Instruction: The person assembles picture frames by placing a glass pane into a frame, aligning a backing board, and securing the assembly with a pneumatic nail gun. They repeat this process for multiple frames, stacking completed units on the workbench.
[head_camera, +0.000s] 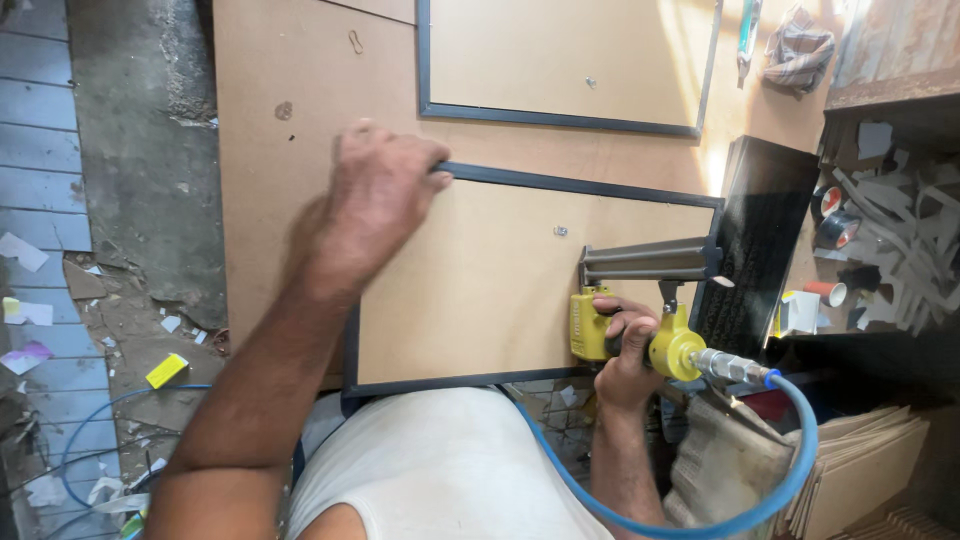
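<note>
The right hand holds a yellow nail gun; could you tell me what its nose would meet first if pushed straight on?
The right hand aims the nail gun at the frame's dark edge, probably touching already; depth is unclear.

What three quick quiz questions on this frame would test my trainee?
1. True or false: the left hand grips the far corner of the dark-framed board.
2. Which tool does the right hand hold? A) hammer B) yellow air nailer C) paintbrush
3. Fill in: a ____ hose runs from the nailer's rear fitting.

Key: 1 true; 2 B; 3 blue.
</note>
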